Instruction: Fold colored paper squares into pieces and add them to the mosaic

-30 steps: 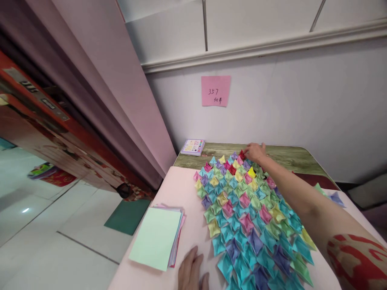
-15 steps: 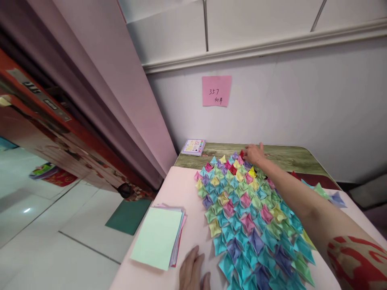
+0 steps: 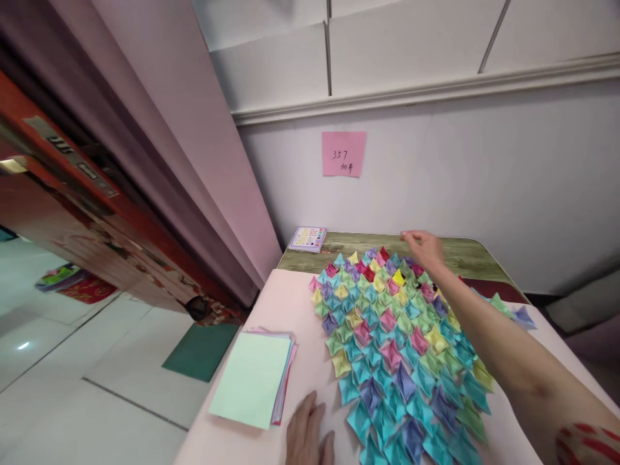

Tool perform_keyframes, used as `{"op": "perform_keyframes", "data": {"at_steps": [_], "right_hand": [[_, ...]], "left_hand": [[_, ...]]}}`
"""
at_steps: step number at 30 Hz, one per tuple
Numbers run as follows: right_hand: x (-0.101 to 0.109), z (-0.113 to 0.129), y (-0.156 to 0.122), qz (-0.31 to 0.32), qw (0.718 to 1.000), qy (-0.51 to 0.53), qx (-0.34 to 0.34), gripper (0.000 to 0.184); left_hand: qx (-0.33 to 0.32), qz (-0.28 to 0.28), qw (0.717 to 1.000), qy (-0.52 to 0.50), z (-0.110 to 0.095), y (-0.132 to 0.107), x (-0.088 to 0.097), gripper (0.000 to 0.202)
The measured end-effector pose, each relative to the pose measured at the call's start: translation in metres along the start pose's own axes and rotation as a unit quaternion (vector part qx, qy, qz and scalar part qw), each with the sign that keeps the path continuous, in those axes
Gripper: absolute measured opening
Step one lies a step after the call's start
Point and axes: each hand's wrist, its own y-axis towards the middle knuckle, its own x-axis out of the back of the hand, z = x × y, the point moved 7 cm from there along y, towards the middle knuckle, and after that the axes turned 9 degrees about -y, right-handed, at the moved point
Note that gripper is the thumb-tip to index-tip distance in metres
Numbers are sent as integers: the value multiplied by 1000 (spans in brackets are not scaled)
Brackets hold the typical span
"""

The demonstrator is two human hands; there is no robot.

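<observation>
Array of folded paper pieces [image 3: 390, 354] taken as landmark; laid out on a pale pink sheet [image 3: 276, 297], its far end seen against a green wood-grain tabletop [image 3: 465, 255]. Long axis of the array judged to run from the near edge of view toward the wall [image 3: 426, 187]. The right hand [image 3: 424, 248] is held over the array's far right corner, so the bulk of the array lies nearer the camera and to the left of this grip. Fingers are curled inward; whether anything is pinched cannot be told. A red piece [image 3: 383, 253] in the array's far row is noted left of that hand, apart from it. The right forearm [image 3: 494, 336] is extended across the array's right edge. The left hand [image 3: 310, 433] is rested palm down, left of the array's near end, fingers close together, nothing seen grasped; a paper stack [image 3: 249, 381] is placed farther left. Nearer hand: right for the far end, left for the near.
</observation>
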Motion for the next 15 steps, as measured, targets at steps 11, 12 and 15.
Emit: {"op": "perform_keyframes", "data": {"at_steps": [11, 12, 15], "right_hand": [[101, -47, -263, -64, 966, 205, -142, 32], [98, -47, -285, -45, 959, 230, -156, 32], [97, -39, -335, -18, 951, 255, -176, 31]], "left_hand": [[32, 81, 995, -56, -20, 13, 20, 42], [48, 89, 993, -68, -21, 15, 22, 42], [73, 95, 985, -121, -26, 20, 29, 37]]}}
